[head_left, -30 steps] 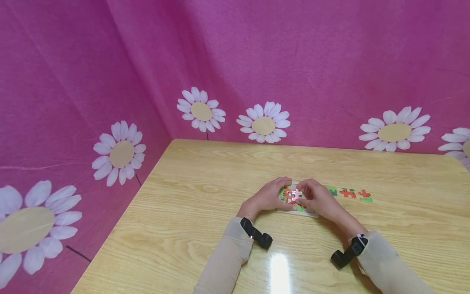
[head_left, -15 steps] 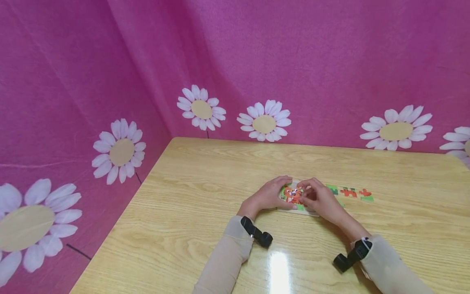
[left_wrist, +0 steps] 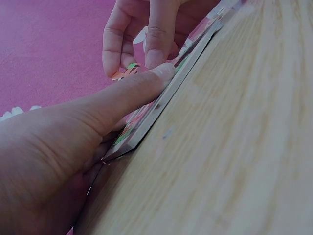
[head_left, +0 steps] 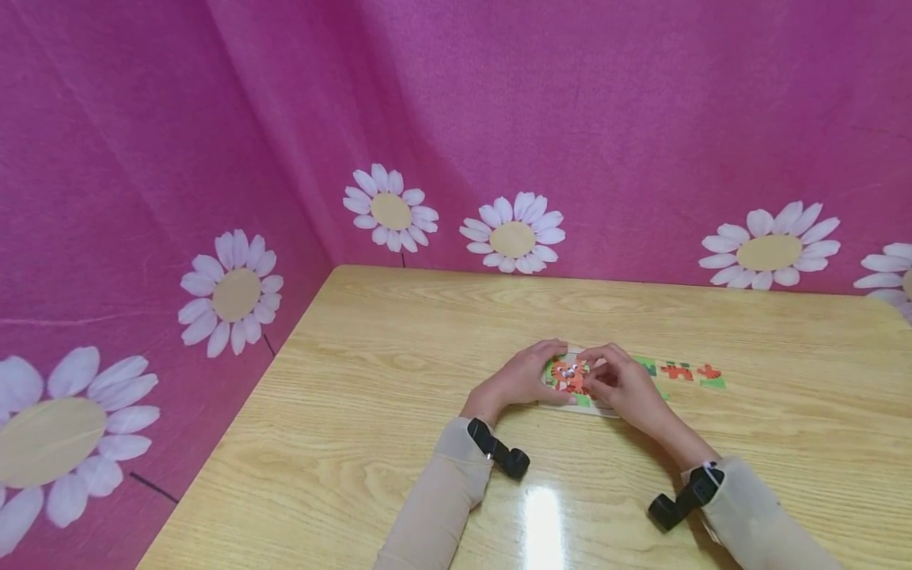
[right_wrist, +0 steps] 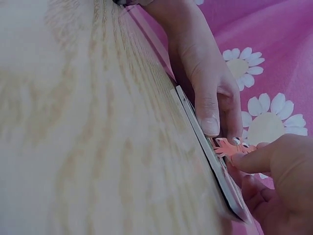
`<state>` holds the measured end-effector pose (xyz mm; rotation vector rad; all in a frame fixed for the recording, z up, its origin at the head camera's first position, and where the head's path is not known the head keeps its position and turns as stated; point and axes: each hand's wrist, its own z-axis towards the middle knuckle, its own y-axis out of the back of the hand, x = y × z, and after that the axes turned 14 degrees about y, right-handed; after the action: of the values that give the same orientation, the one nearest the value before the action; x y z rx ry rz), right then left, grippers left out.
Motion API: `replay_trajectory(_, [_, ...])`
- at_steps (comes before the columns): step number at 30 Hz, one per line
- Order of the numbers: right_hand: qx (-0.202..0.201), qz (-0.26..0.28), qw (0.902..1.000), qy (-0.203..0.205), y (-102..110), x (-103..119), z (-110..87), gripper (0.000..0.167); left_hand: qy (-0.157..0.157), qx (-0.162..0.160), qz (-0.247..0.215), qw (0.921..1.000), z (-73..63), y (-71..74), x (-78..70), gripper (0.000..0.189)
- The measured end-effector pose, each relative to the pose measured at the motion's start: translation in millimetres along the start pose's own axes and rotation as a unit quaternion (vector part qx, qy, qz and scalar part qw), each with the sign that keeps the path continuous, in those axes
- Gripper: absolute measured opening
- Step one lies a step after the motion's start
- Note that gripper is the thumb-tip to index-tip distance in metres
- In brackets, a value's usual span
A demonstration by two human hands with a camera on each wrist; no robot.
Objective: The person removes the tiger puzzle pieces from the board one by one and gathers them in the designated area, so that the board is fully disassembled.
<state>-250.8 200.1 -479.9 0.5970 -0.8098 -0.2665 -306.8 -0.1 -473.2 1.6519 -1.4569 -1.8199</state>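
Observation:
A small jigsaw board (head_left: 601, 412) with a pale frame lies on the table, showing part of an orange tiger picture on green. My left hand (head_left: 523, 374) grips the board's left end, its thumb (left_wrist: 142, 88) on the near edge and its fingers at the far edge. Over the board's middle, my right hand (head_left: 627, 386) pinches an orange puzzle piece (right_wrist: 226, 148) between thumb and fingers. In the right wrist view this piece is tilted and raised above the board, with a printed eye on it. My right hand hides the board's right part in the head view.
Right of the board lie several loose puzzle pieces: a green one (head_left: 648, 366), an orange one (head_left: 677, 371) and an orange-green one (head_left: 710, 375). The wooden table (head_left: 399, 332) meets a pink curtain (head_left: 606, 119) with printed daisies at its back and left.
My right hand has shifted slightly to the right while pinching the orange piece, and more of the tiger's face shows. My left hand stays on the board.

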Motion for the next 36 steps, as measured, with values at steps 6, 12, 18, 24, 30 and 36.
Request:
replay_trajectory(6, [-0.003, -0.003, 0.9999, -0.013, 1.1, -0.8, -1.0, 0.035, -0.002, 0.0, 0.0, 1.0, 0.8, -0.6, 1.3, 0.084])
replay_trajectory(12, [-0.008, -0.012, 0.9998, -0.012, 3.2, -2.9, -3.4, 0.036, -0.002, 0.001, -0.002, 1.0, 0.8, -0.5, 1.7, 0.085])
replay_trajectory(18, [-0.011, -0.005, 0.9997, -0.022, 6.5, -3.6, -7.2, 0.036, 0.001, 0.001, 0.001, 1.0, 0.5, -0.7, 1.9, 0.086])
replay_trajectory(24, [-0.012, -0.014, 0.9991, -0.037, 11.5, -3.7, -10.9, 0.036, -0.001, 0.001, 0.002, 1.0, 0.9, -1.0, 1.6, 0.086])
replay_trajectory(30, [-0.017, -0.021, 0.9989, -0.039, 15.8, -3.4, -14.0, 0.034, -0.002, 0.003, -0.005, 1.0, 0.4, -0.3, 1.6, 0.085])
replay_trajectory(36, [-0.016, -0.036, 0.998, -0.049, 22.0, -1.1, -17.2, 0.033, -0.006, 0.003, -0.006, 1.0, -0.3, -0.1, 1.7, 0.086])
